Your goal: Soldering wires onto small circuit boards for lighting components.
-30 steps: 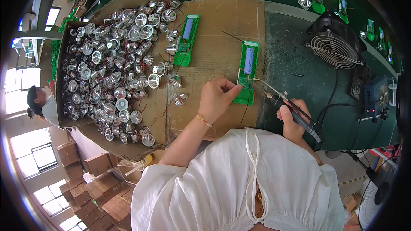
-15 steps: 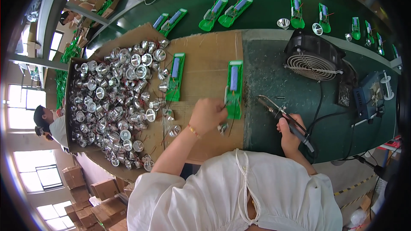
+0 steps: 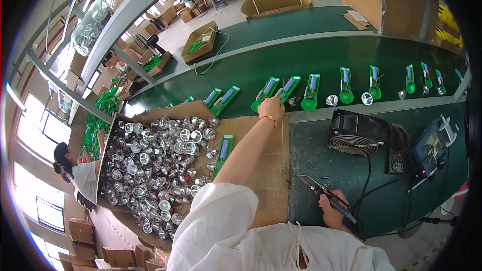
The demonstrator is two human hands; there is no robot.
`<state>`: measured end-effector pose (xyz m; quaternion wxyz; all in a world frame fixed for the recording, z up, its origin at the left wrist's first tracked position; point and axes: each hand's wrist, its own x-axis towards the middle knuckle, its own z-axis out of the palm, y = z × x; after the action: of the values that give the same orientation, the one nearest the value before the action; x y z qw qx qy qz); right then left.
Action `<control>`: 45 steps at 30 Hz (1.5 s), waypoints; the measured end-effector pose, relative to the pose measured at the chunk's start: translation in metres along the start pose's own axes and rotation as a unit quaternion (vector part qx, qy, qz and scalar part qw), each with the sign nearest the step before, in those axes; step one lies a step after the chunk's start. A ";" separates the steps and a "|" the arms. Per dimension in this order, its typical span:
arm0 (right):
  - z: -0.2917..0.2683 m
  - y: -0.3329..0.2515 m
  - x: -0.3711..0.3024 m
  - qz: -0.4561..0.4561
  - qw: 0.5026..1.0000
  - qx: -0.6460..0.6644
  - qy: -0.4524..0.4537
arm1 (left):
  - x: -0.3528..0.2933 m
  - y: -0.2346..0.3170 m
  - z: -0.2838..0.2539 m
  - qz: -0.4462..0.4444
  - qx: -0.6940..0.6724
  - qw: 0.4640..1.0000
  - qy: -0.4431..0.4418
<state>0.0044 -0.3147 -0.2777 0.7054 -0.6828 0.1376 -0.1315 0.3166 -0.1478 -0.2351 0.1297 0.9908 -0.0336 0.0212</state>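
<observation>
My left hand (image 3: 271, 108) reaches over the cardboard to the far green surface. Its fingers are curled at the near end of a green plastic casing (image 3: 288, 88) with a blue cylindrical cell; the fingertips are partly hidden. Close on its left lies another such casing (image 3: 266, 90). To its right are a small silver reflector (image 3: 292, 102) and a casing (image 3: 311, 93). My right hand (image 3: 332, 209) is closed round a soldering iron (image 3: 337, 201), its tip pointing up and left above the green bench. One more casing (image 3: 224, 151) lies on the cardboard, partly covered by my left arm.
A large cardboard box (image 3: 111, 155) full of silver reflectors stands at left. A black fan (image 3: 356, 133) and a blue soldering station (image 3: 427, 148) sit at right with cables. More casings with reflectors (image 3: 367, 99) line the far surface. Other people work at left.
My view has tilted upward. My left hand has moved from the cardboard to the far surface; the casing it was at is gone from there. Another casing now lies in the far row.
</observation>
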 end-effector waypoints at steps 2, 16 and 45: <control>-0.001 -0.002 0.001 0.010 1.000 0.010 0.001 | -0.028 0.002 -0.012 0.020 -0.018 0.999 0.019; -0.001 -0.006 0.006 0.014 1.000 0.023 -0.003 | -0.304 -0.075 -0.074 -0.015 0.018 0.995 0.097; 0.007 -0.013 -0.005 -0.020 0.999 -0.018 -0.037 | -0.319 -0.151 -0.070 -0.361 -0.224 0.894 -0.145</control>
<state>0.0020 -0.3068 -0.2644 0.6950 -0.7023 0.1001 -0.1173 0.0070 0.0355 -0.2221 0.3409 0.8715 0.3040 -0.1786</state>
